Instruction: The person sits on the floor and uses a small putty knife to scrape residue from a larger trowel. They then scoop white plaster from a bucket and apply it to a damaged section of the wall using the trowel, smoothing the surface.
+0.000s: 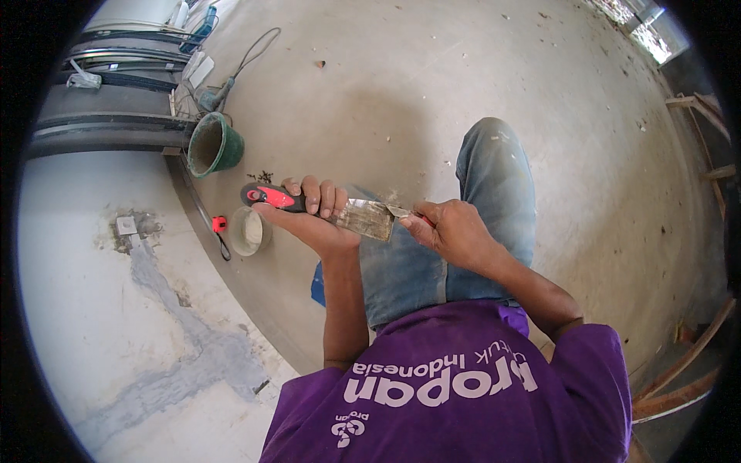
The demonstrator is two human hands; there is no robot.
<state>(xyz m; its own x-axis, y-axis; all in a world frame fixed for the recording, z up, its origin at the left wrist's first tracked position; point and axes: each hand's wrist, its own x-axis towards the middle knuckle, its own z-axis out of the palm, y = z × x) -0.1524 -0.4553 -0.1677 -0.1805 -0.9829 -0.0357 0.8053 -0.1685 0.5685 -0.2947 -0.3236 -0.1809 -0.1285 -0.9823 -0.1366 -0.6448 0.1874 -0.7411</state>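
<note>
Lettering [440, 390] on purple shirt [471, 432], hands [320, 224] holding scraper [364, 217] and smaller blade [397, 211]

Bare left hand [324, 231] and bare right hand [457, 231] near each other, gripping
Left forearm [345, 312] points far, thumb [282, 218] stretched left; right forearm [529, 280] slants far-left from its bent elbow [566, 315]
</note>
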